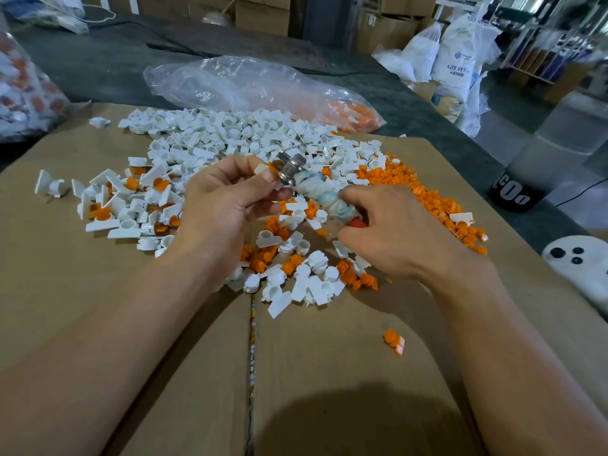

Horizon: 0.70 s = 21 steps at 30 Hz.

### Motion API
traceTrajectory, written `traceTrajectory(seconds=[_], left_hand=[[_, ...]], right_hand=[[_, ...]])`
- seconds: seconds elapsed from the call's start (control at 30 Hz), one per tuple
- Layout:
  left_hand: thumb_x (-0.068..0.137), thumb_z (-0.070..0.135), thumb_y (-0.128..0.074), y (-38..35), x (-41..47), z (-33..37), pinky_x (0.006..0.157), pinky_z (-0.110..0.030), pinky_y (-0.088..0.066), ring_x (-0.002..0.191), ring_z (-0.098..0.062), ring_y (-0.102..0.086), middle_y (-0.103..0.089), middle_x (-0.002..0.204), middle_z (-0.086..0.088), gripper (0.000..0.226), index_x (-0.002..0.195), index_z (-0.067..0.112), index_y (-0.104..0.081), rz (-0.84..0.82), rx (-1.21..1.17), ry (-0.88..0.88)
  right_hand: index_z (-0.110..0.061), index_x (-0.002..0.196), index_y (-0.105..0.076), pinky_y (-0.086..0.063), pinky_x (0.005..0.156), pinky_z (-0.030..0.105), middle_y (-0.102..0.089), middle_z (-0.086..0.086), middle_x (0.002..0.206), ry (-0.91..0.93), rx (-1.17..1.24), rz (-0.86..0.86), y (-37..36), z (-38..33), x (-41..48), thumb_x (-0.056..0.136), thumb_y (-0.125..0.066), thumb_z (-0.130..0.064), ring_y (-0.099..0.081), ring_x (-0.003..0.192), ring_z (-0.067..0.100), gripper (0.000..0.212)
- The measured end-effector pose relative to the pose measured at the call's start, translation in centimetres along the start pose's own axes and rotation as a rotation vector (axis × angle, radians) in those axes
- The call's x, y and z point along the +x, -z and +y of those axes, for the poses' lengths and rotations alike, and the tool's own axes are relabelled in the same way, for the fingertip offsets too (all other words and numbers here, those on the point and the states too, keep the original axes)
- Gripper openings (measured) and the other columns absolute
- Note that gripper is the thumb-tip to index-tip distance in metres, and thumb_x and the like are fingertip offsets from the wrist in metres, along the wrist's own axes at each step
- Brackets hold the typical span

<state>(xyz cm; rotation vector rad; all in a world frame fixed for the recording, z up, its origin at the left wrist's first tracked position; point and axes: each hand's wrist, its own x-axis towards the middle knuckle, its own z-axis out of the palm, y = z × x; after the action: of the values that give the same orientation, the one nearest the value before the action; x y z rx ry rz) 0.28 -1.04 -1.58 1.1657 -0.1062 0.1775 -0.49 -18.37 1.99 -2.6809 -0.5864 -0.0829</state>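
Where the two flaps of the cardboard (pixel 329 373) meet, a seam (pixel 251 357) runs straight away from the viewer, and a lone orange piece (pixel 393 340) lies to its right, well apart from the rest. Beyond it both forearms reach in over a scatter of loose parts. The right hand (pixel 391 232) is curled round the lower end of a tool (pixel 316 189), where a bit of red handle (pixel 357 222) shows between the fingers. The tool's shaft is wrapped in pale, stained cloth and slants up to the left, held above the parts. The left hand (pixel 223 205) pinches a small white part (pixel 262 168) between thumb and fingers, right against the tool's metal head (pixel 291 167) – so the two hands sit close together, joined by the tool. Behind them spreads a heap of white parts (pixel 230 133), with a band of orange parts (pixel 427 199) along its right side. Farther back lies a crumpled clear plastic bag (pixel 250 83) on a dark surface, and past that – white sacks (pixel 457 60) and cardboard boxes.
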Motion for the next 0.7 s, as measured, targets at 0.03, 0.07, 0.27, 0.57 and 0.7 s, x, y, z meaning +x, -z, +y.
traceTrajectory(seconds=[0.03, 0.07, 0.27, 0.57, 0.7], left_hand=[[0.083, -0.002, -0.055, -0.04, -0.03, -0.01, 0.049, -0.016, -0.048, 0.059, -0.01, -0.066, -0.067, 0.061, 0.002, 0.013, 0.075, 0.009, -0.057, 0.003, -0.003, 0.0], [0.084, -0.003, -0.054, -0.06, -0.06, -0.02, 0.049, -0.016, -0.049, 0.058, -0.01, -0.065, -0.066, 0.06, 0.002, 0.015, 0.075, 0.008, -0.057, 0.008, -0.003, -0.003], [0.087, -0.002, -0.053, -0.13, 0.0, 0.1, 0.049, -0.015, -0.048, 0.055, -0.009, -0.064, -0.064, 0.057, 0.003, 0.016, 0.075, 0.008, -0.056, 0.042, -0.017, -0.002], [0.087, -0.004, -0.052, -0.09, 0.14, 0.08, 0.05, -0.016, -0.048, 0.053, -0.01, -0.063, -0.063, 0.055, 0.002, 0.019, 0.073, 0.008, -0.055, 0.046, -0.004, 0.007], [0.088, -0.006, -0.051, -0.02, 0.18, -0.08, 0.05, -0.017, -0.048, 0.053, -0.011, -0.063, -0.063, 0.056, 0.0, 0.02, 0.072, 0.007, -0.055, 0.061, 0.011, 0.014]], right_hand=[[-0.026, 0.056, -0.035, -0.022, 0.048, 0.026, -0.036, -0.007, 0.055, -0.003, 0.006, -0.004, 0.01, -0.06, -0.04, 0.076, -0.054, -0.012, -0.033, 0.051, 0.009, 0.031], [-0.026, 0.057, -0.036, -0.023, 0.048, 0.026, -0.037, -0.007, 0.055, -0.006, 0.01, -0.008, 0.01, -0.09, -0.07, 0.076, -0.054, -0.012, -0.034, 0.052, 0.009, 0.029], [-0.025, 0.057, -0.035, -0.023, 0.048, 0.027, -0.037, -0.005, 0.054, -0.009, 0.013, -0.02, -0.22, -0.2, 0.01, 0.076, -0.054, -0.013, -0.032, 0.05, 0.011, 0.029], [-0.021, 0.06, -0.041, -0.025, 0.049, 0.027, -0.04, -0.004, 0.058, -0.047, 0.032, -0.042, -0.08, -0.65, -0.06, 0.076, -0.055, -0.014, -0.035, 0.054, 0.01, 0.022], [-0.007, 0.074, -0.053, -0.029, 0.051, 0.03, -0.046, 0.002, 0.064, -0.046, 0.032, -0.031, -0.41, -0.89, 0.08, 0.077, -0.055, -0.012, -0.039, 0.058, 0.014, 0.006]])
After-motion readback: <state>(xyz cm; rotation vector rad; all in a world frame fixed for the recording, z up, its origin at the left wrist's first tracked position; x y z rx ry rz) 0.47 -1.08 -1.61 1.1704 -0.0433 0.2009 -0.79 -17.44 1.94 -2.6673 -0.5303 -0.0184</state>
